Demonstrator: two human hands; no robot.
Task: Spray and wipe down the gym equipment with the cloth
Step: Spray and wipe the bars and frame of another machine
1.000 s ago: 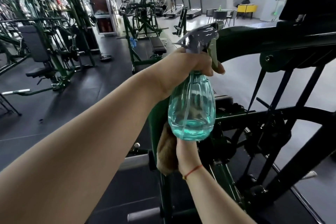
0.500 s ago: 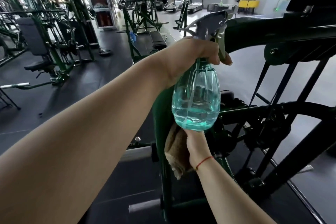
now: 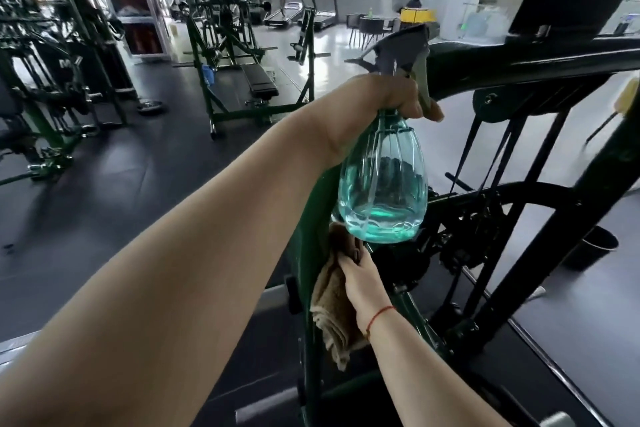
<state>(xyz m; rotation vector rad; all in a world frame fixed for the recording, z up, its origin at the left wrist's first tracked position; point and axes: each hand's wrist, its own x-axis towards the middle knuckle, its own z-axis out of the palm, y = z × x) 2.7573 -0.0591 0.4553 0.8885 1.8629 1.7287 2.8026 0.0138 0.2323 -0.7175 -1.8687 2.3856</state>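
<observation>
My left hand point(image 3: 377, 104) grips the neck of a clear teal spray bottle point(image 3: 382, 184) with a grey trigger head, held upright in front of a dark green gym machine point(image 3: 540, 66). One finger lies curled over the trigger. Below the bottle my right hand point(image 3: 363, 282), with a red string at the wrist, holds a folded tan cloth point(image 3: 332, 308) against the machine's green upright post point(image 3: 311, 253). The bottle's base hides the cloth's upper end.
Black rubber flooring point(image 3: 121, 184) spreads to the left, with more green machines and a bench point(image 3: 259, 80) beyond. Treadmills with people on them point(image 3: 282, 7) stand by the far windows. A dark bucket point(image 3: 599, 243) sits on the floor at the right.
My right hand and the cloth have slid down the green post. The bottle has shifted slightly right and higher in view.
</observation>
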